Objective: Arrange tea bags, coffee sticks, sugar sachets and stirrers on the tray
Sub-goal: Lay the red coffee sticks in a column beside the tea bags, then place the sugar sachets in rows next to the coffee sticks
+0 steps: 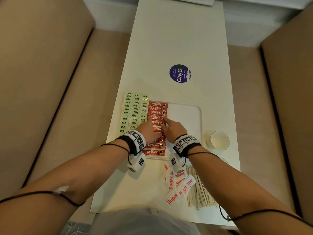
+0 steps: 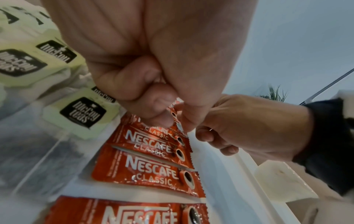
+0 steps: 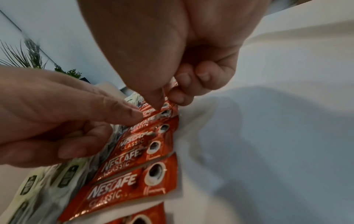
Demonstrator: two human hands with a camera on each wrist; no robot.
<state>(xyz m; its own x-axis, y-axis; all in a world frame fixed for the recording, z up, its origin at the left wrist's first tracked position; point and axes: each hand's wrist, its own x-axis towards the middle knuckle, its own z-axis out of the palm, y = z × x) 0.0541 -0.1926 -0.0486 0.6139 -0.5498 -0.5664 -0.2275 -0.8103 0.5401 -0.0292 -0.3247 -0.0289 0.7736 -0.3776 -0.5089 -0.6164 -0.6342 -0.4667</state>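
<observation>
Pinching one coffee stick in a column of about ten on tray, right hand at one end, left hand at the other; three columns of tea bags alongside.

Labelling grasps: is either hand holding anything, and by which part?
Right hand pinches a Nescafe coffee stick by its cup-printed end, thumb and forefinger. Left hand fingers touch the same stick; grip unclear.

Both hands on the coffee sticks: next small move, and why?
Probably set the pinched coffee stick flat in line and let go. Both the left hand and right hand are on it mid-column. After that, the sugar sachets and stirrers lie off the tray.
</observation>
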